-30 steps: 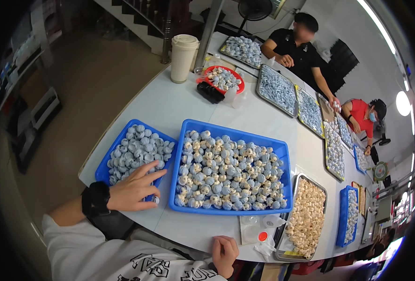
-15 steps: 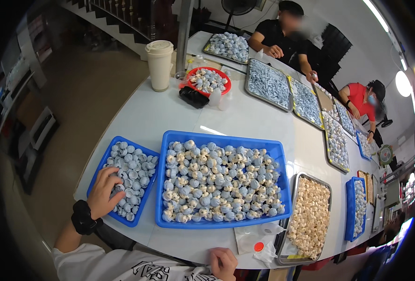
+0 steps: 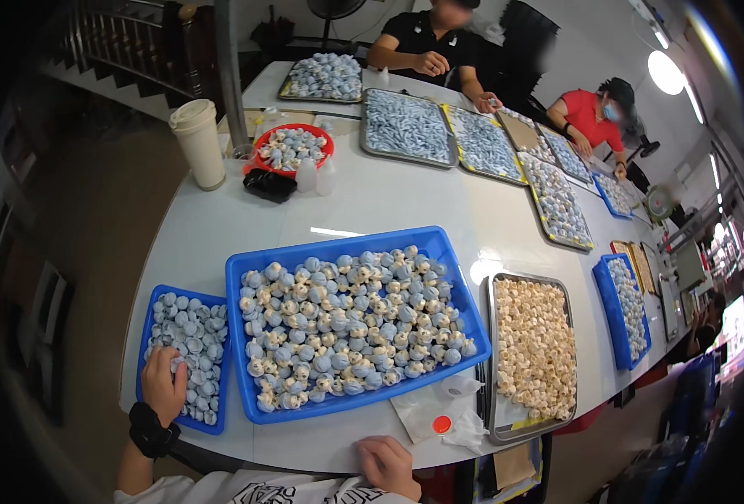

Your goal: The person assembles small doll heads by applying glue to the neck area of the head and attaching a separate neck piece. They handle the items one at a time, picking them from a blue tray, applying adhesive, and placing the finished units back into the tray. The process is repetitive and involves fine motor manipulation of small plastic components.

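My left hand [image 3: 167, 385], a black watch at its wrist, reaches into a small blue tray [image 3: 141, 349] of pale blue cup-shaped pieces [image 3: 189, 323]. Its fingers are curled, and one pale blue cup-shaped piece shows between thumb and fingertips. At the table's near edge my right hand [image 3: 389, 464] rests with fingers folded in; nothing shows in it. Between and beyond my hands lies a larger blue tray [image 3: 351, 244], filled with small round figures [image 3: 355, 323] in blue and cream.
To the right is a metal tray [image 3: 494, 353] of cream pieces. Near it lie a small clear bottle [image 3: 460, 385] and a red cap [image 3: 442, 424]. A white tumbler [image 3: 197, 143] and a red bowl [image 3: 328, 151] stand farther back. Two people work across the table beside more trays.
The view has swung rightward, so the table's things sit further left in the picture. My left hand's fingers have drawn together on a piece. My right hand stays at the near edge.
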{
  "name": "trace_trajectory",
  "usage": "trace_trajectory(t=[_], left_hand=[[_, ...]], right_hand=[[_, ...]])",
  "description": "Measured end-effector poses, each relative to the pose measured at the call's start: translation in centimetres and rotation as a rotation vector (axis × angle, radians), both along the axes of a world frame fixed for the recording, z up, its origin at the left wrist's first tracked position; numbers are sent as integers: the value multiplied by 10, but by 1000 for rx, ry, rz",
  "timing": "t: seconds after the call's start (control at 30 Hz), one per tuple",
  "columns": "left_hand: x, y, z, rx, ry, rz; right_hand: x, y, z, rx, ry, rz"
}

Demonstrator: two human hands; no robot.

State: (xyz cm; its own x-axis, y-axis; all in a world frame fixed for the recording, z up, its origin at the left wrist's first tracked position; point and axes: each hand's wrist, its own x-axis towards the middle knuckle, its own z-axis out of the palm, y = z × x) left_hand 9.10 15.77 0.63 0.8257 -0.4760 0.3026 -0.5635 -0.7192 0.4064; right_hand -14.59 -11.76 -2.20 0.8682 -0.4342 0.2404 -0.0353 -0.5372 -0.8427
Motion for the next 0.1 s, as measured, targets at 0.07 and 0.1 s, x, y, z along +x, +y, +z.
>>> trace_trajectory(t=[0.07, 0.1], left_hand=[[1, -2, -1, 33, -14, 11], [1, -3, 0, 54, -20, 20]], right_hand=[[0, -2, -2, 8, -5, 30], [-2, -5, -5, 16, -6, 49]])
